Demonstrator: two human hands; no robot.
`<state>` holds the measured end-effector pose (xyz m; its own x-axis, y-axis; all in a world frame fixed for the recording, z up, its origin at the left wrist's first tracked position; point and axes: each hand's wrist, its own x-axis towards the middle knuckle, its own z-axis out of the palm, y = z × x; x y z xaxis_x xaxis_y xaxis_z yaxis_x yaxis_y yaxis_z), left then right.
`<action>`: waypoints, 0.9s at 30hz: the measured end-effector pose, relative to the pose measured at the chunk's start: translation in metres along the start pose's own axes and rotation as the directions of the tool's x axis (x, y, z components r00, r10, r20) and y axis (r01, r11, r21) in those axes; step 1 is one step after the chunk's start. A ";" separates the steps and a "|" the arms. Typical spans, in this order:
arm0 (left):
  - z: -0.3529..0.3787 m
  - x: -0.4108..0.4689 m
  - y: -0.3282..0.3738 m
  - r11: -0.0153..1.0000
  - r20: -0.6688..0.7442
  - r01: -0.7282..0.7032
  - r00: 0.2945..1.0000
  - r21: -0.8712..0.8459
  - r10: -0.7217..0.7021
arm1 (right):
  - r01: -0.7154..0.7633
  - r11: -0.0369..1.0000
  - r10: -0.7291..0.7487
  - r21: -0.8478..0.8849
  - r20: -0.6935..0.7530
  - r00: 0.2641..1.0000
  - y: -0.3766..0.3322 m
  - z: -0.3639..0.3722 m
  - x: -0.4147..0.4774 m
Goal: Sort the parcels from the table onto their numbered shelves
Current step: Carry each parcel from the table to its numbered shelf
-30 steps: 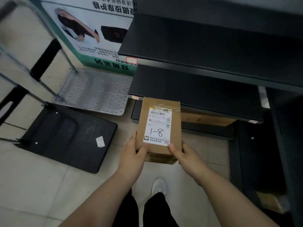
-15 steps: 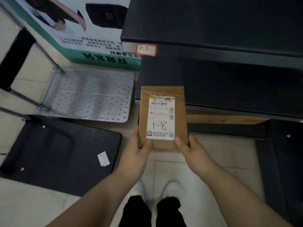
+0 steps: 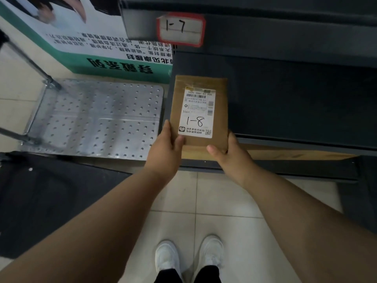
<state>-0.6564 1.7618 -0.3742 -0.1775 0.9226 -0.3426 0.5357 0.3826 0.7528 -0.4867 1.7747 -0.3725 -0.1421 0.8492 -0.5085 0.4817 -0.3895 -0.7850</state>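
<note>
I hold a brown cardboard parcel (image 3: 219, 111) with both hands; its white shipping label reads "1-8" in handwriting. My left hand (image 3: 165, 148) grips its near left corner, thumb on top. My right hand (image 3: 230, 156) grips the near right corner. The parcel's far end reaches over the front edge of a low dark shelf (image 3: 285, 103). The shelf above it carries a red-framed tag (image 3: 180, 29) marked "1-7". Another flat cardboard piece (image 3: 285, 155) lies under the low shelf.
A perforated metal platform trolley (image 3: 98, 119) stands on the floor to the left, a black folded trolley (image 3: 40, 201) nearer me. A green and white printed sign (image 3: 102, 58) leans behind them. My white shoes (image 3: 187, 256) stand on pale floor tiles.
I have come closer to the shelves and lower. The parcel has moved forward, its far end now over the low shelf. The "1-7" tag fills more of the view.
</note>
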 end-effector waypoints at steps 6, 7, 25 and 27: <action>0.004 0.021 0.008 0.950 -0.009 -0.169 0.984 0.261 0.177 | -0.020 0.966 -0.015 -0.257 -0.131 0.991 -0.009 -0.004 0.015; 0.005 0.013 0.005 0.897 0.000 -0.235 0.967 0.375 0.254 | 0.026 0.929 -0.083 -0.368 -0.140 0.987 -0.008 -0.002 0.007; 0.015 0.046 0.007 0.490 0.225 -0.385 0.908 0.782 0.354 | 0.227 0.400 -0.245 -0.888 0.134 0.960 -0.031 -0.013 0.054; 0.014 0.056 0.013 0.492 0.222 -0.374 0.914 0.786 0.340 | 0.218 0.416 -0.216 -0.883 0.137 0.967 -0.037 -0.014 0.063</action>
<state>-0.6480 1.8174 -0.3916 0.2035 0.9621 -0.1818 0.9789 -0.1962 0.0573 -0.5010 1.8480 -0.3708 -0.3602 0.8560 -0.3709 0.9327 0.3379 -0.1259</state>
